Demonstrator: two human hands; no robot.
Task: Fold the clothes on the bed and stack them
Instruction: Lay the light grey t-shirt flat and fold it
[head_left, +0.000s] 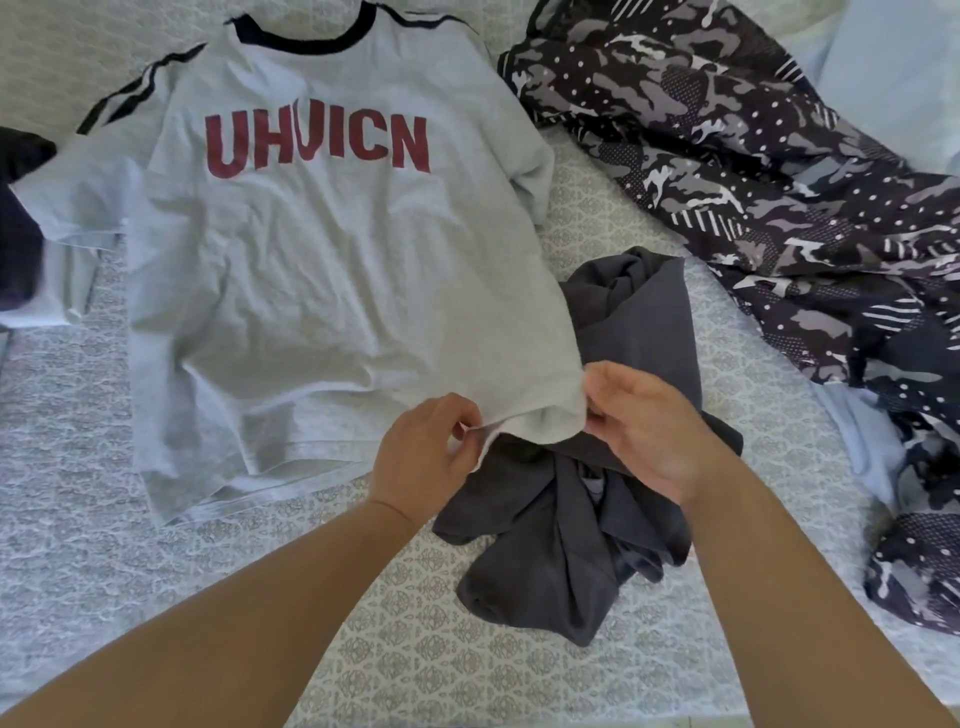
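A light grey T-shirt (311, 270) with red lettering and a dark collar lies face up, spread across the patterned bed sheet (405, 649). Its lower right hem corner drapes over a crumpled dark grey garment (587, 545). My left hand (426, 457) pinches the shirt's hem just left of that corner. My right hand (644, 431) pinches the same corner from the right, fingers curled on the cloth. Both hands hover above the dark garment.
A dark camouflage-print blanket (769, 197) sprawls over the right side of the bed. A dark piece of clothing (21, 218) sits at the far left edge, partly under the shirt's sleeve. Pale blue fabric (893, 67) shows at the top right.
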